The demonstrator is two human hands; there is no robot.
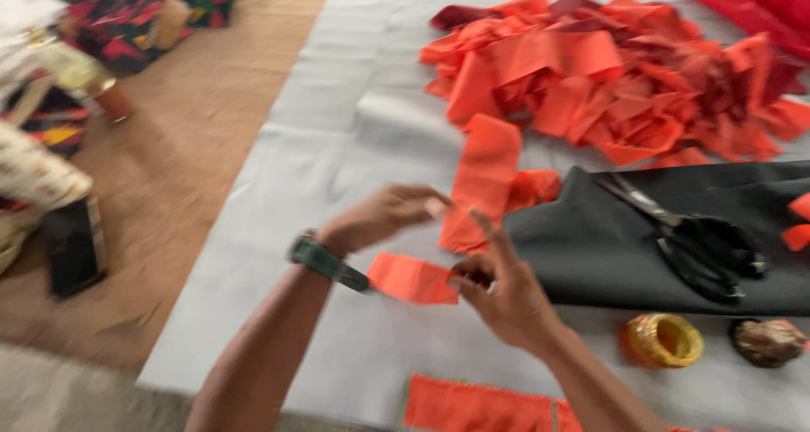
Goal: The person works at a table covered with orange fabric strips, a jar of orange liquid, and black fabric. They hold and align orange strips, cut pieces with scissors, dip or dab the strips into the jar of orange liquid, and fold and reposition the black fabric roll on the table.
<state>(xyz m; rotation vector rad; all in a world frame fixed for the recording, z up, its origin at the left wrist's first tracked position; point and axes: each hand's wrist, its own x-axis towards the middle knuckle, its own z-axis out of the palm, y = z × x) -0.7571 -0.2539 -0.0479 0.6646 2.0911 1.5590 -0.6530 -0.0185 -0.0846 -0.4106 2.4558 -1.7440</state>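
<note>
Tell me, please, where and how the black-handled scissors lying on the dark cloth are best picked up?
Grip the scissors by the black handle loops at the lower right, coming from above on the right. They lie flat on the black cloth with blades shut, pointing up-left, so the handles keep fingers off the tips.

A grey sheet (337, 128) covers the floor (186, 162). On it lie orange scraps (607, 69), black cloth (591, 238), bangles (662, 341) and an orange strip (477, 407).
</note>
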